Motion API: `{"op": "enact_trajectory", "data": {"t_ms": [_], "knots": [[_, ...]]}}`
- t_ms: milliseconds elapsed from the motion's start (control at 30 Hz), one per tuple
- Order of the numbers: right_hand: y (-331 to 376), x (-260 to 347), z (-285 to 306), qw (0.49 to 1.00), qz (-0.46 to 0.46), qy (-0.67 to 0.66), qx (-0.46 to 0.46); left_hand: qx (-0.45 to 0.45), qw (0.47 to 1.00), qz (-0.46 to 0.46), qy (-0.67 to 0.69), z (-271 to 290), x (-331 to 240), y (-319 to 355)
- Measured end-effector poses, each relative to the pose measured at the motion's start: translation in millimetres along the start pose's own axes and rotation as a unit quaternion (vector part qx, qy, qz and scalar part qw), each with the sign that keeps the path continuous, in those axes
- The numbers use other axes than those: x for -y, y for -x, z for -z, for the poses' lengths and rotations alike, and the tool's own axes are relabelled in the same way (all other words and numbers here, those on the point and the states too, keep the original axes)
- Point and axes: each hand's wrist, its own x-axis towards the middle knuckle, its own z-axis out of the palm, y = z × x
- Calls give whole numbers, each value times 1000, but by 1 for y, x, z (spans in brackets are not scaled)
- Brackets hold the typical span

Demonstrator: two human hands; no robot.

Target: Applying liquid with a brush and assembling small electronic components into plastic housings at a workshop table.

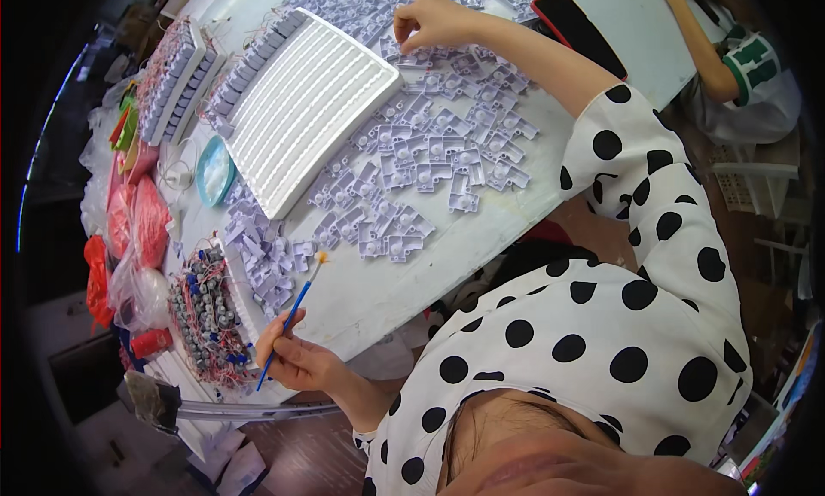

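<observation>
In my left hand [296, 356] is a thin blue paintbrush [288, 328], its handle pinched between the fingers and its yellowish bristles [322, 257] pointing up over the table. My right hand [434, 24] reaches across to the far side, fingers curled down among pale purple plastic housings [425, 157]. Its fingertips meet close to one of these pieces; whether they grip it is hard to see. Many such housings lie spread over the white table, several with a round dome in the middle. A white ridged foam tray [314, 109] lies left of them.
At the left stand trays of wired purple parts [172, 79], a turquoise bowl [215, 171] with white stuff, a heap of small wired motors [206, 316] and pink plastic bags [137, 221]. A red-edged phone [580, 34] lies far right. Another person's arm [700, 45] rests beyond.
</observation>
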Motion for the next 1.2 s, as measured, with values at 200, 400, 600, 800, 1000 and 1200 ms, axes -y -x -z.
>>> {"op": "enact_trajectory", "data": {"t_ms": [200, 400, 600, 800, 1000, 1200], "knots": [[6, 2, 21, 997, -66, 24, 36, -13, 1000, -20, 10, -7, -5, -2], [20, 30, 29, 984, -81, 144, 73, -9, 999, -29, 13, -7, -6, -2], [22, 26, 25, 986, -15, 163, 32, -11, 999, -34, 5, -4, -11, -2], [14, 12, 25, 991, -37, 111, 71, -19, 999, -33, 6, -3, -14, -1], [16, 16, 21, 982, 0, 191, 6, -24, 999, -39, 3, -3, -19, -2], [20, 19, 38, 977, -24, 212, 13, -24, 999, -39, 8, -6, -22, -1]]}}
